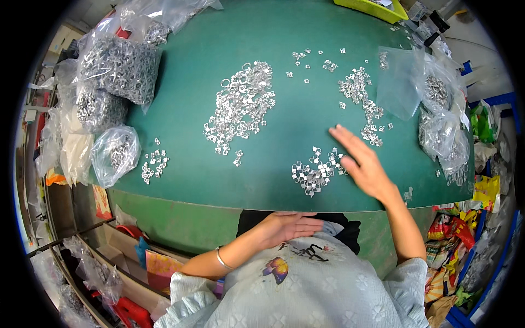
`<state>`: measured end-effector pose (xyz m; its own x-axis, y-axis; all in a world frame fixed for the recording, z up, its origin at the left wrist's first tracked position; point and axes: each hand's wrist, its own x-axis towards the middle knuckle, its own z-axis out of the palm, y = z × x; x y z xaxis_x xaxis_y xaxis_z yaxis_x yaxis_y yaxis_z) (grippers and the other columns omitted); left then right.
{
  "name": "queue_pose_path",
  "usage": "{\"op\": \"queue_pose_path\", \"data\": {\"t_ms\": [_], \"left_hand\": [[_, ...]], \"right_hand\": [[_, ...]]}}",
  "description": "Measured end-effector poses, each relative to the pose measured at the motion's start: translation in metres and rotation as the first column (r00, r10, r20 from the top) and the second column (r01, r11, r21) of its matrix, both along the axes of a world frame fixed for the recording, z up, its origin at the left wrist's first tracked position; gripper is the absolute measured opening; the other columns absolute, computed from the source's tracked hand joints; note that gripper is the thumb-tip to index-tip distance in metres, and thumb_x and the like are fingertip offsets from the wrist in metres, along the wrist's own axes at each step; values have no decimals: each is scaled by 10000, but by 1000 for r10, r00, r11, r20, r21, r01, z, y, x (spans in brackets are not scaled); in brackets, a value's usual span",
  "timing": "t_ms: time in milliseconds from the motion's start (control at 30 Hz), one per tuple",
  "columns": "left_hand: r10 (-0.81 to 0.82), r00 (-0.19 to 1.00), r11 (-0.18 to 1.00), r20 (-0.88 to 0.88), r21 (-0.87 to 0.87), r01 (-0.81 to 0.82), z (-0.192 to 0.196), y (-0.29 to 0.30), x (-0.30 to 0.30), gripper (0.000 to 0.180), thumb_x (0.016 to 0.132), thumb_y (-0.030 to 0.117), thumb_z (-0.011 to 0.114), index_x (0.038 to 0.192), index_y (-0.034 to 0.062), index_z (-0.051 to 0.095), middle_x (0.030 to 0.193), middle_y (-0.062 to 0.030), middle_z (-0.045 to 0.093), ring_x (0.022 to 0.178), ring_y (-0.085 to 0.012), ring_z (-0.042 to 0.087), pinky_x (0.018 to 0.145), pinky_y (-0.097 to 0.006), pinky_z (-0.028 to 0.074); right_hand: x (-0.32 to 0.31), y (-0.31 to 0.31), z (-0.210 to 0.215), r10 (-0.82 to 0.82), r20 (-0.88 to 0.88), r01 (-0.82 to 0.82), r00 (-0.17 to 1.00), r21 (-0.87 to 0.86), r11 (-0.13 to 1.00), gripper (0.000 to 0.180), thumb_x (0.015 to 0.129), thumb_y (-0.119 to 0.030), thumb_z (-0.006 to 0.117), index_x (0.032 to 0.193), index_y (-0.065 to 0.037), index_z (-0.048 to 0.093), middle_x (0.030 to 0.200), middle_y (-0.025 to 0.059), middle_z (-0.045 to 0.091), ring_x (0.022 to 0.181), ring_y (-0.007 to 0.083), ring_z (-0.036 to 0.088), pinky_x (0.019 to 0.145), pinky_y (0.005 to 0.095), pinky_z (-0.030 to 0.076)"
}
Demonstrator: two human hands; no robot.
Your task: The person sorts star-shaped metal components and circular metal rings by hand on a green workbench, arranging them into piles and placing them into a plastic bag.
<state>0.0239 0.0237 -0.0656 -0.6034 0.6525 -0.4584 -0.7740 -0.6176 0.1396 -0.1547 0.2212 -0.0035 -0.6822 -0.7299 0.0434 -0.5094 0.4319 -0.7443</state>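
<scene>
One small heap (314,176) of metal pieces just beside the right hand (367,167)

Silvery bits, many with ring-like loops and square faces, make up this heap, spread loosely on the green table (191,172) just to the left of the right hand's thumb. The right hand is over the table, open and released, its fingers stretched forward and its thumb spread apart; whether the thumb touches the outermost pieces, I cannot tell.

The left hand (290,225) is also open and released, fingers straight and pointing toward the right hand's side. It is low by the table's near edge, in front of the pale shirt (328,284); contact with the cloth is unclear. A silvery bracelet (220,258) circles the wrist behind it.

Beyond the right hand's fingertips runs a long pile (356,87) of similar small pieces, with a few strays farther out. Ahead of the left hand, and left of the right one, lies a broader pile (240,106). Well to the left of both hands sits a little cluster (159,160), with a clear bag (117,158) of metal parts just past it and larger stuffed bags (123,68) farther out. To the right of the right hand, a flat clear bag (399,90) lies beside filled bags (436,90). Farthest ahead is a yellow tray (372,12).
</scene>
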Motion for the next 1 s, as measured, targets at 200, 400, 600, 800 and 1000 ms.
{"op": "queue_pose_path", "data": {"t_ms": [200, 400, 600, 800, 1000], "left_hand": [[10, 999, 959, 45, 283, -23, -11, 16, -9, 572, 986, 309, 385, 1376, -101, 305, 1430, -279, 335, 1349, -343, 339, 1130, -410, 278], [29, 995, 887, 92, 458, -68, -20, 20, -12, 655, 993, 413, 304, 1387, -110, 285, 1447, -274, 310, 1359, -345, 320, 1136, -412, 264], [21, 996, 917, 83, 394, -52, -18, 19, -14, 644, 996, 399, 308, 1389, -109, 278, 1452, -267, 304, 1355, -343, 329, 1131, -418, 274], [14, 992, 900, 122, 432, -66, -24, 20, -11, 618, 997, 367, 319, 1389, -110, 278, 1451, -262, 310, 1349, -337, 340, 1131, -419, 277], [18, 991, 910, 129, 409, -70, -21, 20, -12, 599, 1000, 354, 316, 1375, -113, 305, 1436, -266, 335, 1339, -333, 358, 1128, -413, 286]], "right_hand": [[37, -3, -1, 171, -21, -169, 985, 72, 983, 531, 865, -93, 580, 1368, -39, 417, 1420, 128, 418, 1375, 312, 297, 1127, 458, 253], [14, -27, 1, 204, -155, -206, 967, 6, 979, 479, 835, -122, 625, 1290, -34, 499, 1428, 107, 409, 1372, 325, 299, 1114, 472, 278], [26, -14, -5, 253, -95, -246, 963, 78, 966, 378, 826, -105, 638, 1193, -43, 579, 1351, 100, 495, 1331, 311, 372, 1099, 491, 298], [29, -21, -6, 63, -233, -77, 970, -53, 996, 291, 762, -69, 699, 1046, -36, 646, 1213, 102, 573, 1238, 334, 468, 1013, 477, 369], [28, -51, -4, 10, -325, -1, 946, 27, 1000, 203, 715, -61, 727, 908, -66, 666, 991, 52, 585, 995, 252, 519, 879, 406, 346]]}}
